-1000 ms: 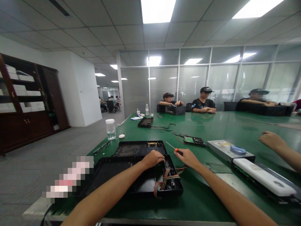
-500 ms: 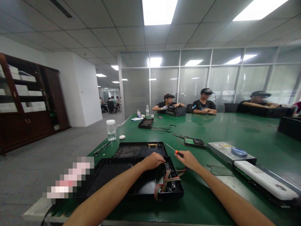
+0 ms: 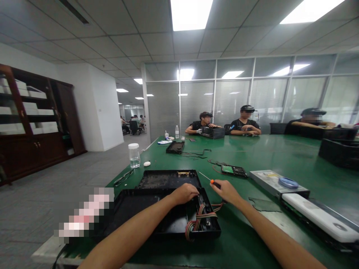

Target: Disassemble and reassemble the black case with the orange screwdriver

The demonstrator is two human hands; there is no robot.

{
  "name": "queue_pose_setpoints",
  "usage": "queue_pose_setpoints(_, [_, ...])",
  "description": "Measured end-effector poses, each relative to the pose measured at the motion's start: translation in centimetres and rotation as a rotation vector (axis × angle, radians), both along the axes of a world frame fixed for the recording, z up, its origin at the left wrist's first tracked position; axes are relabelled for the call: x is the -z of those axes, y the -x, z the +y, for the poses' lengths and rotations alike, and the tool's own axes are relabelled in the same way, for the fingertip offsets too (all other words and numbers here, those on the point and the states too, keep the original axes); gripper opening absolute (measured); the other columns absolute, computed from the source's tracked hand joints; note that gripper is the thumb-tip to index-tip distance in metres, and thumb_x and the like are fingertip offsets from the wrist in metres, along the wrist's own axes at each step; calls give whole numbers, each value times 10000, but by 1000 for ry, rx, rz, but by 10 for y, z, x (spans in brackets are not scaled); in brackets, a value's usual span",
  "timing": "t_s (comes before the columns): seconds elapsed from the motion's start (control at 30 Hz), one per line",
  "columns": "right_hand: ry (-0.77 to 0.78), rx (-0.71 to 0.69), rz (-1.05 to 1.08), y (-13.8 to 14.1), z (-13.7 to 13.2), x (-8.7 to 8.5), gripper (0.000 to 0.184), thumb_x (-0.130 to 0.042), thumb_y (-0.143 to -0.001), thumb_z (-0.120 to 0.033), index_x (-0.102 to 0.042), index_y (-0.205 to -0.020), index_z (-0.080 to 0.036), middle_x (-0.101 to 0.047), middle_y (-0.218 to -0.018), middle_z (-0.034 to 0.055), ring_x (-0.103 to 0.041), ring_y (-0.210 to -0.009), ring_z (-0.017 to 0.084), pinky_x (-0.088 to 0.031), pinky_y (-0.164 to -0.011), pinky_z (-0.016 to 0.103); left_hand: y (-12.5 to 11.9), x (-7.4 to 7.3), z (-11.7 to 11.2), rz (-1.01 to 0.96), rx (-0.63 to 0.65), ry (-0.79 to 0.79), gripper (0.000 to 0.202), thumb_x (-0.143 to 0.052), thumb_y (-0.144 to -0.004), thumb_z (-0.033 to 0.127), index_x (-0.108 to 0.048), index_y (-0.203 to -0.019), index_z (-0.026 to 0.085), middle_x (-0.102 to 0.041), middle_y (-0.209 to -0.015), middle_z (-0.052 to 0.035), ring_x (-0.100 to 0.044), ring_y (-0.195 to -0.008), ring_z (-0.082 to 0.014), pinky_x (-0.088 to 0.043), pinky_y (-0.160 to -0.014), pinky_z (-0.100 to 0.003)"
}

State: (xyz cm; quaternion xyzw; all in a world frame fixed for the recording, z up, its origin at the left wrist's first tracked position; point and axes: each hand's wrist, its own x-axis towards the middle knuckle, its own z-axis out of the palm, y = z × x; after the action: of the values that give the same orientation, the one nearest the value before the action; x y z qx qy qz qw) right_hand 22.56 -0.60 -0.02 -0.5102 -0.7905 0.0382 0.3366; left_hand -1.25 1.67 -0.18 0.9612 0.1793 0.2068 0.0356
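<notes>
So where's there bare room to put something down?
Best: the table beyond the metal box, left of the black box at the right edge. A smaller patch lies between the open black case and right forearm. Crowded: around the left hand, ribbon cable and screwdriver.

My feed is bright, lit from overhead by ceiling panels (image 3: 192, 15) that burn out to flat white, and the glass partition (image 3: 196, 106) throws back their glare. I get a pale sheen on the desk (image 3: 260, 153) toward its far edge; the near edge is dimmer, with soft shadow beside the black case (image 3: 140, 203). Wide-angle stretch leans the wooden cabinet (image 3: 50, 147). Coarse pixel blocks (image 3: 84, 215) cover the desk's left edge.
</notes>
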Motion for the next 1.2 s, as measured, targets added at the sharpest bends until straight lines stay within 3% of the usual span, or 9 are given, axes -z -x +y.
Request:
queue_pose_setpoints(0.07, [18, -40, 115, -2, 3, 2, 230, -476, -755, -377, -543, -886, -201, -598, -708, 22, -534, -634, 167, -373, -604, 269, 1, -1, 0, 8, 23, 7, 204, -451, -842, 162, -643, -907, 143, -649, -915, -55, -578, -877, -134, -408, -833, -223])
queue_pose_setpoints(0.2, [141, -174, 458, -6, 10, 3, 325, -498, -699, -264, -372, -994, -214, -516, -805, -10, -455, -556, 100, -377, -530, 236, 3, -1, -1, -8, 14, 13, 176, -477, -821, 155, -638, -887, 132, -642, -899, -59, -573, -865, -134, -406, -822, -216])
queue_pose_setpoints(0.33, [296, -315, 611, -10, 8, -9, 362, -528, -710, -322, -373, -1018, -214, -455, -775, -29, -398, -489, 63, -341, -454, 206, 3, -1, -3, 24, -71, 9, 154, -507, -798, 165, -620, -902, 148, -636, -872, -44, -572, -828, -140, -412, -787, -223])
queue_pose_setpoints(0.4, [327, -319, 612, -13, 5, -14, 349, -490, -753, -420, -416, -1007, -192, -454, -717, -28, -388, -475, 67, -325, -431, 205, 3, -3, -4, 52, -96, 17, 154, -517, -787, 166, -615, -906, 152, -637, -864, -37, -576, -811, -140, -415, -768, -217])
queue_pose_setpoints(0.53, [241, -150, 623, -22, 6, -14, 370, -404, -780, -538, -451, -857, -179, -362, -535, -67, -307, -391, 69, -237, -358, 200, 0, -5, -4, 78, -103, 57, 174, -519, -774, 154, -631, -907, 150, -647, -870, -34, -585, -804, -136, -416, -754, -202])
queue_pose_setpoints(0.7, [28, -31, 545, -17, 7, -4, 357, -412, -777, -527, -472, -771, -175, -412, -561, -35, -372, -443, 95, -301, -401, 218, -2, -5, -3, 62, -125, 120, 201, -490, -787, 152, -653, -906, 162, -657, -885, -23, -589, -826, -126, -411, -763, -186])
queue_pose_setpoints(0.87, [-153, 6, 379, -6, -2, -7, 310, -410, -798, -461, -522, -781, -173, -497, -638, -4, -455, -576, 132, -372, -557, 241, -2, -4, -2, 63, -133, 146, 209, -496, -783, 147, -661, -911, 163, -664, -879, -21, -593, -823, -124, -407, -765, -181])
queue_pose_setpoints(1.07, [-179, 45, 310, -9, -4, -12, 326, -378, -808, -468, -527, -803, -178, -502, -620, -9, -461, -564, 139, -374, -565, 245, -1, -3, 0, 56, -132, 156, 205, -513, -786, 173, -662, -927, 151, -666, -894, -41, -595, -846, -130, -406, -776, -182])
queue_pose_setpoints(1.2, [-155, 8, 234, -10, -5, -13, 306, -398, -802, -455, -531, -806, -180, -570, -716, 26, -511, -643, 158, -393, -604, 251, -1, -3, -1, 59, -144, 155, 201, -524, -784, 173, -663, -929, 169, -667, -897, -28, -596, -848, -129, -408, -777, -181])
